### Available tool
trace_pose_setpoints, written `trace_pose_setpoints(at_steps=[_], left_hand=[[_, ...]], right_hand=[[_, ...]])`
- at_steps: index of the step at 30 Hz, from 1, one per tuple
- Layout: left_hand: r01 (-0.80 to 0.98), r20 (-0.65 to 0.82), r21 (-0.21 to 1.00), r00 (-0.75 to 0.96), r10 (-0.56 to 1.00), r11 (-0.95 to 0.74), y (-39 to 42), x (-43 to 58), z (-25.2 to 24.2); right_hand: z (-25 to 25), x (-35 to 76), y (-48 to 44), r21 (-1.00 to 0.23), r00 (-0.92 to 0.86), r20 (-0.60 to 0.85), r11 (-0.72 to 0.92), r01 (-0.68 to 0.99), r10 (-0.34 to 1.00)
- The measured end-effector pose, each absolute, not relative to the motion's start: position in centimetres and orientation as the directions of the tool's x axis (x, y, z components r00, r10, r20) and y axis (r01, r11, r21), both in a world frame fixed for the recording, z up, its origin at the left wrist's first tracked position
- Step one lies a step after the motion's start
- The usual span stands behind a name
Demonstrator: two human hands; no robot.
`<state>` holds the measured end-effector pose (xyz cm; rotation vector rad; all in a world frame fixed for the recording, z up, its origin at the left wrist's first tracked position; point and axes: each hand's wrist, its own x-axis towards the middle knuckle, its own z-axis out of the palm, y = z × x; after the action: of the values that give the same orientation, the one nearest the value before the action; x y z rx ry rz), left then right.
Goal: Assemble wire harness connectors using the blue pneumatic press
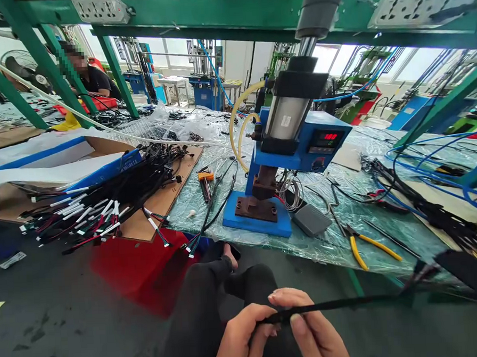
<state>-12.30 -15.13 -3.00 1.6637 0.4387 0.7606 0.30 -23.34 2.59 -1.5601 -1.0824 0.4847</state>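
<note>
A black sleeved cable (pixel 349 303) runs from my hands off toward the right, over the lap. My left hand (pixel 242 335) pinches its end between thumb and fingers. Just beside it, my right hand (pixel 316 329) grips the same cable, thumb below and fingers over the top. The cable's tip inside the left hand is hidden. In front of the hands, on the bench, stands a blue press (pixel 257 223) with a silver air cylinder and a red lit display (pixel 329 137).
Yellow-handled pliers (pixel 374 248) lie near the bench edge, beside a grey pedal (pixel 311 220). Bundled wires with white labels (pixel 104 207) rest on cardboard at left. More dark cables (pixel 444 210) lie at right. A red bin (pixel 139 269) is under the bench. A person (pixel 97 79) sits beyond.
</note>
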Motion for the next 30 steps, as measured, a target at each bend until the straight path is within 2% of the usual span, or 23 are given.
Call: trace_pose_setpoints(at_steps=[3, 5, 8, 13, 17, 22, 30], left_hand=[[-0.099, 0.238, 0.967, 0.684, 0.689, -0.236, -14.8, -11.8, -3.1], [-0.061, 0.191, 0.978, 0.631, 0.751, -0.198, -14.3, -11.9, -2.9], [-0.054, 0.095, 0.995, 0.51, 0.855, -0.079, -13.1, -12.3, -1.9], [-0.231, 0.064, 0.972, 0.42, 0.905, 0.039, -11.0, -12.9, 1.6], [-0.276, 0.009, 0.953, 0.432, 0.902, 0.123, -10.5, -12.9, 3.5], [-0.324, -0.054, 0.919, 0.464, 0.884, 0.226, -10.9, -12.7, 3.7], [-0.491, -0.101, 0.787, 0.496, 0.862, 0.374, -10.8, -12.8, 4.6]], right_hand=[[2.8, 0.5, -22.6, -0.901, 0.454, 0.309, 0.105, 0.42, 0.835], [2.9, 0.6, -21.8, -0.895, 0.459, 0.305, 0.087, 0.437, 0.834], [2.8, 0.6, -20.3, -0.908, 0.461, 0.211, -0.002, 0.42, 0.862], [1.7, -0.6, -18.4, -0.933, 0.372, 0.012, -0.123, 0.338, 0.928], [0.8, -1.9, -18.3, -0.92, 0.327, -0.033, -0.157, 0.36, 0.944], [0.3, -2.6, -19.2, -0.915, 0.243, -0.068, -0.157, 0.372, 0.968], [0.8, -2.4, -20.1, -0.916, 0.194, -0.099, -0.165, 0.365, 0.976]])
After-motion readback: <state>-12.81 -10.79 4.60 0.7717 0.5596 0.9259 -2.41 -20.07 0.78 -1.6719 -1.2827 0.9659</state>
